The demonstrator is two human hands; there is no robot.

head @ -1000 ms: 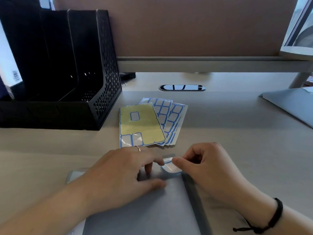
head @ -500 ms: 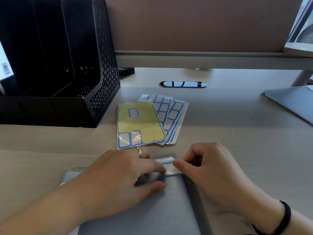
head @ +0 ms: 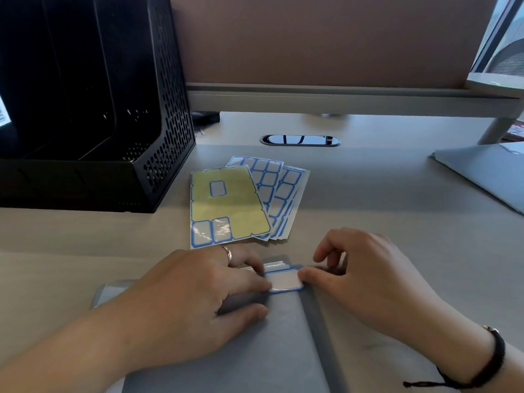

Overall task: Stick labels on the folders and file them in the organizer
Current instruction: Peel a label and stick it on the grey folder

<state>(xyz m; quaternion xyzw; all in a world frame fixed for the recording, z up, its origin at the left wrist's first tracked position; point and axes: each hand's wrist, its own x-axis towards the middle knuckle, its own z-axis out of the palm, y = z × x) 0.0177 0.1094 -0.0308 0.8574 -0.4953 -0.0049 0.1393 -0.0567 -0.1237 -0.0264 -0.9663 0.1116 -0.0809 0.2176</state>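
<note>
Under my fingers a white label (head: 284, 281) edged in blue lies on the grey folder (head: 272, 350); my top label sheet (head: 226, 204) shows yellow backing, and my organizer (head: 93, 109) is black perforated mesh

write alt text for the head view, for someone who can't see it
Two hands, left hand and right hand, press a blue-bordered label onto a grey folder. Label sheets and a black organizer lie beyond.
</note>
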